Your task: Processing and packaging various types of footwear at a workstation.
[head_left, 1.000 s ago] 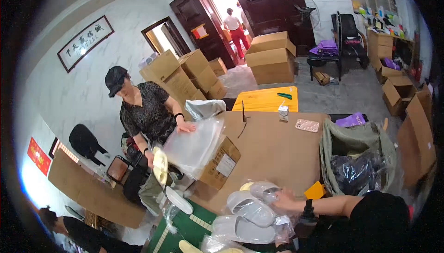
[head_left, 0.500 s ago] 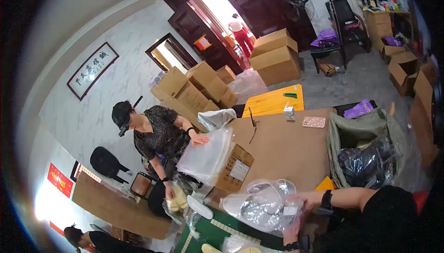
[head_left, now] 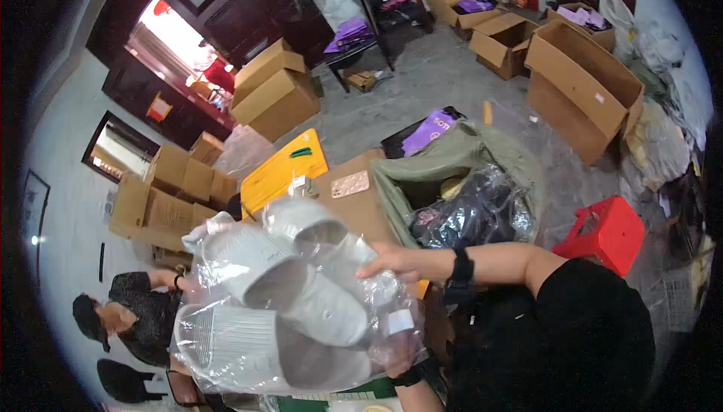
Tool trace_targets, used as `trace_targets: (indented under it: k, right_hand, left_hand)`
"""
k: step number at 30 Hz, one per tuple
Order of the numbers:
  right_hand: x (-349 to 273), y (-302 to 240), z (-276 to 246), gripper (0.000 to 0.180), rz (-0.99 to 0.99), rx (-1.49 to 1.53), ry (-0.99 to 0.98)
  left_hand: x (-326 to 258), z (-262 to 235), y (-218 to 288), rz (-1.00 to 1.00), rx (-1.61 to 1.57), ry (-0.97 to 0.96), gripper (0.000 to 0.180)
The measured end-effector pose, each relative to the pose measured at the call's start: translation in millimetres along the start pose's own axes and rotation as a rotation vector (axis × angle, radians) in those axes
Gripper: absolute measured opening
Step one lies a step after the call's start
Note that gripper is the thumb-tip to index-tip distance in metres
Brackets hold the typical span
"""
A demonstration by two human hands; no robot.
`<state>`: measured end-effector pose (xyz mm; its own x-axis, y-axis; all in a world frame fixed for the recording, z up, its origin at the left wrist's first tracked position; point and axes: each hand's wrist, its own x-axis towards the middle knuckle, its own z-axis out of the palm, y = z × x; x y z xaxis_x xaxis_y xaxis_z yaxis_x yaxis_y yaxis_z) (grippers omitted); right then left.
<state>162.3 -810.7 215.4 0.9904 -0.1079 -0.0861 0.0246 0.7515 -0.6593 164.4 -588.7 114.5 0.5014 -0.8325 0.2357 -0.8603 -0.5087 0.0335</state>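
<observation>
Up comes the right hand [head_left: 388, 261], fingers closed on the edge of a clear, crinkly plastic bag [head_left: 361, 291]! Below it, the left hand [head_left: 397, 348], blurred behind the film, grips the same end. The bag spreads leftward from both hands, tilted above the table, with pale grey ribbed slip-on sandals [head_left: 237, 344] packed inside. Beyond the right hand lies a pink patterned phone [head_left: 350, 184]; just past its wrist gapes an olive-green fabric sack [head_left: 388, 178]. Farther right sits a red plastic stool [head_left: 606, 235].
</observation>
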Motion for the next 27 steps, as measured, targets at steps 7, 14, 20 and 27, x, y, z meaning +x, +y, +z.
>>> trace_targets:
  k: [7, 14, 20, 27]
  right_hand:
    - [-107, -82, -98, 0.045, -0.193, 0.075, 0.160]
    - [-206, -25, -196, 0.038, 0.158, 0.143, 0.558]
    - [-216, -52, -193, 0.060, 0.188, -0.361, 0.967]
    - [-196, -50, -253, 0.077, 0.181, -0.889, 0.643]
  left_hand:
    - [-17, 70, 2, -0.266, -0.571, -0.254, 0.034]
    - [98, 121, 68, -0.679, -1.187, -0.479, 0.038]
    - [105, 126, 59, -1.190, -1.653, -0.530, 0.034]
    - [118, 74, 70, -1.122, -1.646, -0.256, 0.046]
